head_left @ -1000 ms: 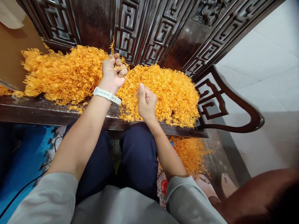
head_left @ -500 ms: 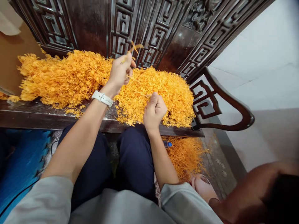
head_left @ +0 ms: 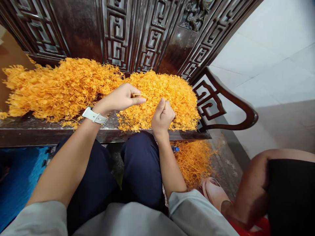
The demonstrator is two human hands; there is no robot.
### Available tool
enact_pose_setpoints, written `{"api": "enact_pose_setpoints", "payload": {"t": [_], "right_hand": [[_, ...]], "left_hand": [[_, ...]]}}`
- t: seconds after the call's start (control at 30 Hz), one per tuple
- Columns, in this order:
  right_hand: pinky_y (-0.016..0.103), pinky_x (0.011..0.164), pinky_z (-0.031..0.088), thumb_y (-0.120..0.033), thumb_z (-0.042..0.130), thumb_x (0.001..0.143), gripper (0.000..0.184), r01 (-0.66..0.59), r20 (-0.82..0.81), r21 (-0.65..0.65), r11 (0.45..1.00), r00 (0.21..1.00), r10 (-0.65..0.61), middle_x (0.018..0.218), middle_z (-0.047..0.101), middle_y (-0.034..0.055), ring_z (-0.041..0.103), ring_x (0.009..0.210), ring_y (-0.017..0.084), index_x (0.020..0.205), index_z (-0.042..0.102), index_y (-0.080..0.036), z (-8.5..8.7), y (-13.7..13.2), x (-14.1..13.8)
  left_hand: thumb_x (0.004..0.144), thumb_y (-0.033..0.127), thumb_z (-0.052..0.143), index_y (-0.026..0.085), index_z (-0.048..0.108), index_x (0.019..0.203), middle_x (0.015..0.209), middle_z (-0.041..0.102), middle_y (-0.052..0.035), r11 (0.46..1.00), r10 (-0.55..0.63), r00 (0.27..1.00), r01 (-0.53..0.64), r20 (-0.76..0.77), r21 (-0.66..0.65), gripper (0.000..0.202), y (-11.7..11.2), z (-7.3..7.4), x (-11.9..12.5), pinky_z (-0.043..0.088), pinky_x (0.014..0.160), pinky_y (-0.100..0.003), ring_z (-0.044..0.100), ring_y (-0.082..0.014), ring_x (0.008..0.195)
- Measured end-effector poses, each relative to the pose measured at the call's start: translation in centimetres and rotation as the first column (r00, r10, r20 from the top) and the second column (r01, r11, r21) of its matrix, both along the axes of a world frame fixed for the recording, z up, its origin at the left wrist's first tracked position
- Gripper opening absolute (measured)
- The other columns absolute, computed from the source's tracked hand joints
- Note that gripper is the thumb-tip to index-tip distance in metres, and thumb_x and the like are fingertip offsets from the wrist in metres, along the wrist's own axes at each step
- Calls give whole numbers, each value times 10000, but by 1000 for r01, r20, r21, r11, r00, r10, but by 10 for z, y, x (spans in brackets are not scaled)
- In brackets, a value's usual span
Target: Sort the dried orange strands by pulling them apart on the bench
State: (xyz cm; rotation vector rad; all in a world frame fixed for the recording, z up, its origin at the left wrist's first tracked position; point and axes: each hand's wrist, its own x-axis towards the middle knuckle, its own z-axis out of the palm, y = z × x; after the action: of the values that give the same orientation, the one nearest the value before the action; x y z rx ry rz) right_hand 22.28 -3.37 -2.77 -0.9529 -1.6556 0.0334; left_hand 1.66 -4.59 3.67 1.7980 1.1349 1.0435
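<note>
My left hand, with a white-strapped watch on its wrist, pinches a thin orange plastic-looking strand between thumb and fingers. To its right, my right hand is closed in a fist with the thumb on top; whatever it holds is hidden. Both hands are over the front of the right heap of frilly orange pieces, a gap between them. A second, longer heap of the same pieces spreads leftward along the dark wooden bench.
The bench has a carved back and a curved armrest on the right. Loose orange strands lie below, beside a blue bottle cap. Another person's leg and pink sandal are at lower right. A cardboard surface stands far left.
My left hand has come down from above the heap toward my right hand; the orange piece at its raised fingertips no longer shows there. My right fist stays nearly in place. The view has shifted slightly.
</note>
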Motion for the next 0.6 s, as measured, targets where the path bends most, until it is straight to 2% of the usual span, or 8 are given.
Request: {"api": "enact_pose_setpoints", "payload": {"t": [0.13,0.27,0.37,0.5,0.6], "right_hand": [[338,590,295,-334,393,1131,424,9,39,143,990,999,-14,633,423,-16,397,566,122,717,406,-241,6,-23,3],[339,577,300,-341,429,1118,440,21,8,91,996,1000,-22,610,439,-13,402,539,121,691,432,-235,5,-41,8],[331,570,327,-364,420,1116,441,86,6,97,992,996,-87,610,481,-2,441,536,127,701,488,-233,1,-34,14],[325,586,380,-406,412,1106,439,221,12,111,969,974,-224,648,549,26,518,574,147,735,562,-226,-4,-10,21],[333,617,450,-405,443,1088,417,209,-27,125,970,978,-207,667,566,35,577,618,157,743,589,-222,0,-10,26]], "left_hand": [[850,429,768,227,403,532,563,304,32,997,30,1000,-29,-7,71,524,4,2,9,234,600,-356,258,-125,555],[857,493,733,222,391,546,568,295,27,991,93,994,-88,-48,105,535,4,2,19,226,597,-347,263,-120,562],[859,447,724,221,379,571,587,291,23,986,132,989,-125,-66,110,503,2,0,21,240,610,-349,268,-119,579],[876,390,702,218,369,577,605,301,17,985,138,986,-126,-96,121,479,0,1,28,255,633,-357,278,-126,596],[896,377,662,218,357,573,605,302,15,984,134,984,-118,-114,135,471,8,-4,32,257,636,-356,284,-133,593]]}}
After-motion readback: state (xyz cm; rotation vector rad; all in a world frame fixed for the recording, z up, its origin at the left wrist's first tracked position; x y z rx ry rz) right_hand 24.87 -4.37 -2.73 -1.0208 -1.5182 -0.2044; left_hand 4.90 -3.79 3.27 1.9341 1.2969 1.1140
